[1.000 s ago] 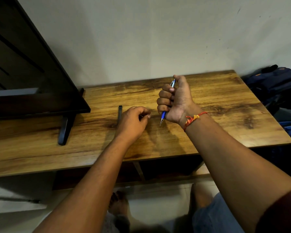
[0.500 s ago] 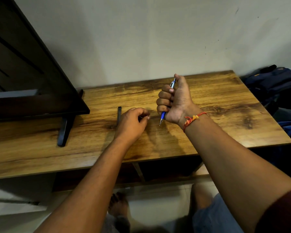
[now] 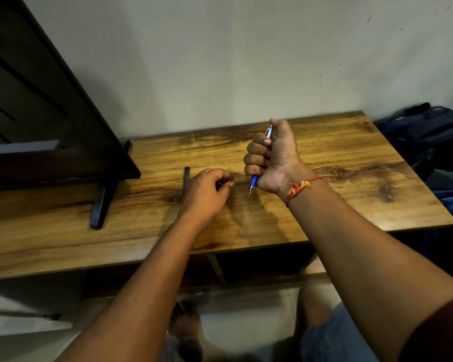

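My right hand [image 3: 275,159] grips a blue pen [image 3: 254,181] in a fist above the wooden table [image 3: 338,205]. The pen's metal tip points down and its clear top end sticks out beside the thumb. My left hand [image 3: 207,194] hovers low over the table just left of the pen tip. Its fingers are curled, and thumb and forefinger pinch a thin dark piece [image 3: 219,183] too small to identify. A short black bar [image 3: 186,182] lies flat on the table next to the left hand's knuckles.
A dark flat screen [image 3: 50,131] on a black foot [image 3: 100,207] stands at the table's left. A dark blue bag [image 3: 429,137] lies off the right edge. The wall runs behind the table. My knees and a foot show below the front edge.
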